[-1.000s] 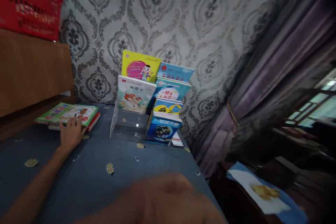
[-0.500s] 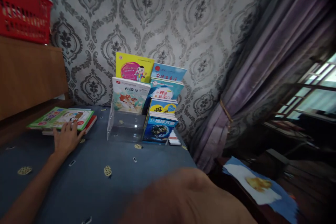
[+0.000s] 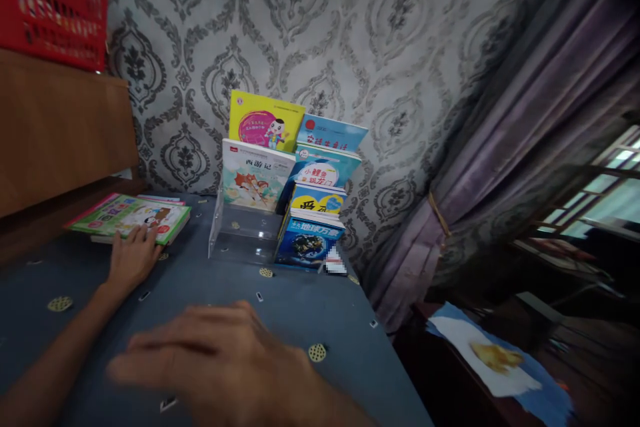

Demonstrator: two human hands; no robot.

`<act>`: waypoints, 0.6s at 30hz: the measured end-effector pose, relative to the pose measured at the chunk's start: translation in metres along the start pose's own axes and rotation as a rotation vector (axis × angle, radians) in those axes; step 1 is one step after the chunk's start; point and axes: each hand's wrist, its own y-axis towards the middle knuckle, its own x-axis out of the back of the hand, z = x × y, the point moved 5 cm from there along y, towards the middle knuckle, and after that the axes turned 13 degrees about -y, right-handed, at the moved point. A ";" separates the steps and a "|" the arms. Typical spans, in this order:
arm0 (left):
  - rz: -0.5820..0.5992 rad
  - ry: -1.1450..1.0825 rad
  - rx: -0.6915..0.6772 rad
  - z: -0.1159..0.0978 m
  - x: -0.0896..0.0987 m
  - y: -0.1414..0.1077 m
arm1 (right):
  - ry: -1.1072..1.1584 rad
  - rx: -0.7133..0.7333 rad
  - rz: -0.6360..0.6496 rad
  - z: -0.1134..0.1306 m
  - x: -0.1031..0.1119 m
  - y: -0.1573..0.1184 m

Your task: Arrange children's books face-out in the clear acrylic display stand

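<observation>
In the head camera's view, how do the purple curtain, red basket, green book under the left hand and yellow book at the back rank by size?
1. Purple curtain
2. Red basket, cut off by the frame
3. Green book and yellow book: visible parts look too alike to rank

Two hands (image 3: 134, 257) (image 3: 240, 357), six racked book covers (image 3: 257, 187); one basket (image 3: 50, 17)

Book stack (image 3: 117, 215) left of rack (image 3: 247, 230)
</observation>
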 end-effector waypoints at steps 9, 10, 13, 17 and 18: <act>0.061 0.040 -0.031 0.006 -0.002 -0.004 | 0.526 -0.484 -0.022 -0.080 -0.159 -0.038; 0.067 0.039 -0.037 0.006 0.000 -0.006 | 0.625 -0.580 -0.050 -0.088 -0.173 -0.048; 0.072 0.039 -0.060 0.007 0.004 -0.015 | 0.866 -0.753 -0.090 -0.103 -0.199 -0.065; 0.056 0.019 -0.094 0.005 0.009 -0.031 | 0.973 -0.802 -0.146 -0.109 -0.204 -0.069; 0.053 0.015 -0.103 0.004 0.010 -0.035 | 0.974 -0.803 -0.150 -0.108 -0.204 -0.069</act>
